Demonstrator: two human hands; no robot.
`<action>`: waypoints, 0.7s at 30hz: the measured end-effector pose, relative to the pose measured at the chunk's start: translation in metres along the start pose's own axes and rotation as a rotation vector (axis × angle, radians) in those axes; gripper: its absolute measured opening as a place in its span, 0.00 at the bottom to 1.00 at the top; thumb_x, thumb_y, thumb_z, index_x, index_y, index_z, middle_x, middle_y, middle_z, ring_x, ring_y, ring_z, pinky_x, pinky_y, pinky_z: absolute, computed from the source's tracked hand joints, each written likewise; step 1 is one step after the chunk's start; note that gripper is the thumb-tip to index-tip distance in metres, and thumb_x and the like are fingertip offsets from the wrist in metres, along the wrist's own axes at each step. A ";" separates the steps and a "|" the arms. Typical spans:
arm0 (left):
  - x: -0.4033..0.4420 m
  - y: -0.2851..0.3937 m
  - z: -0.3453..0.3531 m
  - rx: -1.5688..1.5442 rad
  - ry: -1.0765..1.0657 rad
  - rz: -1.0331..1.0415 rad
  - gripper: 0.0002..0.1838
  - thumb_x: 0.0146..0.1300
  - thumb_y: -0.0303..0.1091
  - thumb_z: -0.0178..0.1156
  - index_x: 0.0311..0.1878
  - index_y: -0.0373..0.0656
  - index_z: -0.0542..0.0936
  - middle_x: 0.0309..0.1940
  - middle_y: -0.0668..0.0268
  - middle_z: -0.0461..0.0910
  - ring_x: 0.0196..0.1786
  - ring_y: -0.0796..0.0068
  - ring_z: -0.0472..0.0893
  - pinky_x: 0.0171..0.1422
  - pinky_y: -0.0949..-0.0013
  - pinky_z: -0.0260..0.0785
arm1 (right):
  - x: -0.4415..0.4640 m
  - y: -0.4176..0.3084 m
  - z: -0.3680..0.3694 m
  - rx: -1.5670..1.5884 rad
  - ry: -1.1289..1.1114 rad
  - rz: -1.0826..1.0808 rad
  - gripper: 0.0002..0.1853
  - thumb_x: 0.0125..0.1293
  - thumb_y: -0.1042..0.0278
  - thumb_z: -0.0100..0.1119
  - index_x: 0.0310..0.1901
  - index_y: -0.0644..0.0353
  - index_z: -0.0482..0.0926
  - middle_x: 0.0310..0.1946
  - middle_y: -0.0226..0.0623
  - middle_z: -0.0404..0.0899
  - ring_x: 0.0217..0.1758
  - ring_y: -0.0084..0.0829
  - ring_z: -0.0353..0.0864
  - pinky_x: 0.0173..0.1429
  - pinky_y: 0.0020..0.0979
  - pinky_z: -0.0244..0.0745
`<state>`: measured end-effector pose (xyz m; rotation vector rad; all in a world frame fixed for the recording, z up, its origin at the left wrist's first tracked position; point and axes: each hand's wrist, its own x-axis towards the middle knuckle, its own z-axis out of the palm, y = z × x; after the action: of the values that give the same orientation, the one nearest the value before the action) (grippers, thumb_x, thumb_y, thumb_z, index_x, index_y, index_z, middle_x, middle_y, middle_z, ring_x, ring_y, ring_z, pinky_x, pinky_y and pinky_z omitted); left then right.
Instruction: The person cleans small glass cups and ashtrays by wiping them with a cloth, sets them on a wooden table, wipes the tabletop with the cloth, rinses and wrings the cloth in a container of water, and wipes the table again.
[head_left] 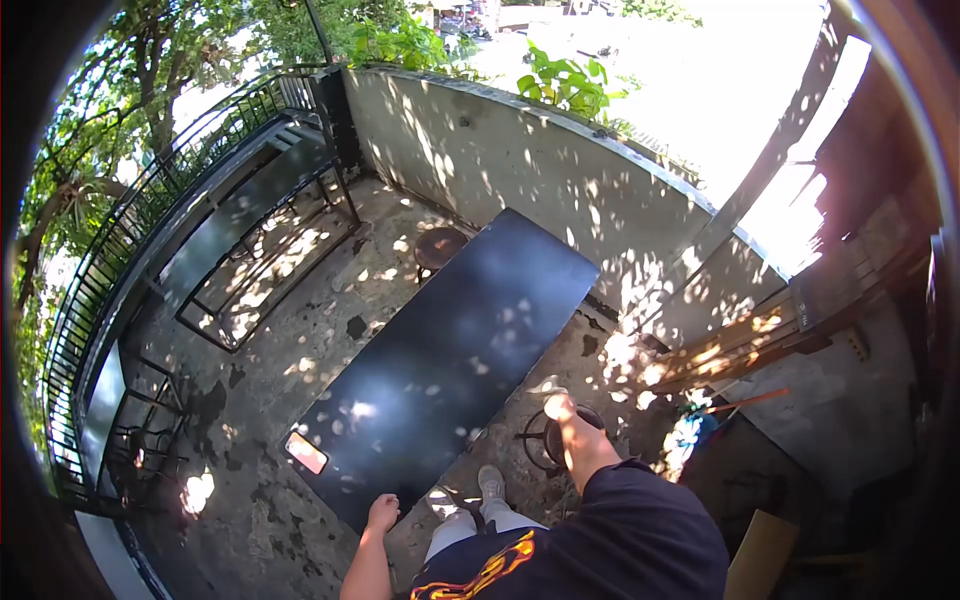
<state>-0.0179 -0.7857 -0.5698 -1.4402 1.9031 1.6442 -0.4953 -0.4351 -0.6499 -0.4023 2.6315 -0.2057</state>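
A long dark table (440,360) runs diagonally away from me across the terrace. My left hand (383,512) is at its near end, fingers curled in a loose fist; whether anything is inside them is hidden. On the table's near left corner lies a phone (306,453) with a pinkish face. My right hand (560,406) reaches forward, right of the table, above a round stool (585,432) that my forearm partly covers. Strong sunlight washes out its fingers, so their pose and any held thing cannot be made out.
Another round stool (440,247) stands beyond the table's left side. A bench-like metal frame (265,260) lies along the curved railing (130,215). A concrete wall (520,150) closes the far side. Wooden boards (740,345) and a blue item (692,428) are at right.
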 end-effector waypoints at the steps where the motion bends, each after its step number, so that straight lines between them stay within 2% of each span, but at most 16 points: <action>1: -0.001 0.004 0.000 0.012 -0.015 0.009 0.18 0.73 0.36 0.58 0.61 0.37 0.79 0.46 0.59 0.86 0.40 0.71 0.86 0.49 0.67 0.78 | 0.002 0.015 -0.006 0.044 -0.012 0.022 0.08 0.59 0.62 0.61 0.29 0.53 0.87 0.30 0.40 0.85 0.35 0.35 0.87 0.39 0.39 0.81; 3: 0.002 0.012 0.003 -0.017 -0.004 0.029 0.18 0.73 0.35 0.58 0.60 0.37 0.80 0.47 0.58 0.86 0.40 0.71 0.86 0.49 0.67 0.78 | -0.005 0.017 -0.021 0.193 0.029 -0.032 0.08 0.58 0.62 0.61 0.28 0.52 0.86 0.27 0.39 0.85 0.33 0.31 0.87 0.35 0.37 0.81; 5: 0.001 0.022 0.008 -0.026 -0.009 0.067 0.19 0.72 0.35 0.59 0.62 0.37 0.79 0.49 0.58 0.85 0.42 0.70 0.86 0.51 0.67 0.78 | -0.029 -0.004 -0.027 0.562 0.211 -0.233 0.08 0.63 0.64 0.58 0.36 0.56 0.85 0.33 0.41 0.86 0.39 0.31 0.87 0.42 0.34 0.81; 7: 0.000 0.043 0.020 -0.021 -0.034 0.123 0.22 0.71 0.35 0.61 0.65 0.37 0.76 0.53 0.57 0.84 0.46 0.69 0.86 0.55 0.66 0.78 | -0.040 -0.047 0.011 1.382 -0.079 -0.466 0.10 0.69 0.67 0.52 0.44 0.59 0.81 0.38 0.37 0.84 0.42 0.28 0.84 0.48 0.33 0.80; 9: 0.001 0.059 0.035 -0.043 -0.049 0.328 0.31 0.68 0.36 0.65 0.72 0.39 0.70 0.59 0.56 0.81 0.55 0.65 0.83 0.63 0.65 0.75 | -0.123 -0.138 -0.041 1.363 -0.207 -0.201 0.10 0.72 0.69 0.49 0.47 0.58 0.80 0.40 0.31 0.83 0.44 0.26 0.82 0.51 0.33 0.79; 11: -0.010 0.096 0.042 0.054 -0.045 0.470 0.38 0.65 0.36 0.68 0.76 0.42 0.64 0.64 0.56 0.78 0.63 0.62 0.80 0.69 0.64 0.71 | -0.159 -0.199 -0.029 1.310 -0.315 -0.258 0.09 0.73 0.68 0.51 0.47 0.58 0.80 0.40 0.30 0.82 0.47 0.24 0.81 0.55 0.33 0.77; 13: -0.007 0.117 0.041 0.202 0.061 0.690 0.38 0.63 0.36 0.69 0.75 0.42 0.65 0.64 0.55 0.78 0.64 0.62 0.79 0.69 0.64 0.71 | -0.198 -0.258 -0.039 1.451 -0.487 -0.229 0.09 0.72 0.68 0.53 0.48 0.59 0.80 0.42 0.30 0.82 0.49 0.23 0.80 0.55 0.30 0.75; 14: -0.010 0.136 0.038 0.278 0.118 0.798 0.38 0.63 0.36 0.69 0.75 0.42 0.66 0.63 0.55 0.78 0.64 0.63 0.79 0.69 0.63 0.71 | -0.210 -0.279 -0.055 1.348 -0.527 -0.308 0.10 0.72 0.66 0.55 0.49 0.59 0.80 0.44 0.31 0.82 0.50 0.24 0.79 0.55 0.30 0.75; 15: -0.012 0.155 0.033 -0.172 -0.248 0.644 0.32 0.63 0.37 0.69 0.70 0.41 0.72 0.58 0.57 0.82 0.60 0.67 0.81 0.66 0.63 0.72 | -0.217 -0.299 -0.073 1.246 -0.565 -0.383 0.11 0.72 0.64 0.58 0.50 0.59 0.79 0.45 0.32 0.82 0.50 0.25 0.79 0.55 0.31 0.75; 16: -0.011 0.162 0.021 -0.102 -0.295 0.503 0.28 0.64 0.38 0.69 0.66 0.41 0.76 0.54 0.60 0.83 0.56 0.70 0.81 0.63 0.64 0.73 | -0.217 -0.310 -0.084 1.146 -0.601 -0.452 0.13 0.73 0.61 0.60 0.51 0.60 0.79 0.47 0.32 0.82 0.51 0.25 0.79 0.55 0.32 0.75; 17: -0.011 0.166 0.010 -0.030 -0.342 0.361 0.24 0.64 0.38 0.70 0.61 0.42 0.79 0.51 0.62 0.85 0.53 0.74 0.82 0.60 0.65 0.74 | -0.205 -0.313 -0.081 1.149 -0.648 -0.463 0.14 0.69 0.65 0.65 0.51 0.61 0.79 0.45 0.31 0.83 0.48 0.24 0.80 0.56 0.31 0.75; 18: -0.018 0.178 0.001 -0.089 -0.396 0.196 0.20 0.66 0.41 0.70 0.55 0.42 0.81 0.44 0.68 0.85 0.46 0.78 0.82 0.54 0.68 0.74 | -0.192 -0.312 -0.082 1.130 -0.620 -0.523 0.14 0.67 0.65 0.66 0.51 0.61 0.79 0.43 0.30 0.83 0.47 0.25 0.80 0.54 0.31 0.76; 19: -0.008 0.173 -0.001 -0.104 -0.359 0.294 0.18 0.66 0.41 0.70 0.54 0.42 0.81 0.42 0.69 0.85 0.44 0.79 0.81 0.52 0.69 0.74 | -0.178 -0.309 -0.086 1.108 -0.590 -0.586 0.15 0.66 0.66 0.68 0.51 0.62 0.79 0.42 0.30 0.83 0.45 0.25 0.81 0.53 0.31 0.77; 21: 0.013 0.165 -0.002 -0.142 -0.281 0.489 0.16 0.67 0.41 0.69 0.51 0.42 0.82 0.40 0.70 0.84 0.41 0.81 0.80 0.49 0.71 0.74 | -0.154 -0.301 -0.099 0.910 -0.510 -0.554 0.15 0.65 0.66 0.68 0.50 0.62 0.80 0.40 0.32 0.84 0.44 0.25 0.82 0.51 0.32 0.78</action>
<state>-0.1523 -0.8139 -0.4772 -0.7554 2.1103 2.0960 -0.3374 -0.6642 -0.4332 -0.7102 1.6424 -1.2250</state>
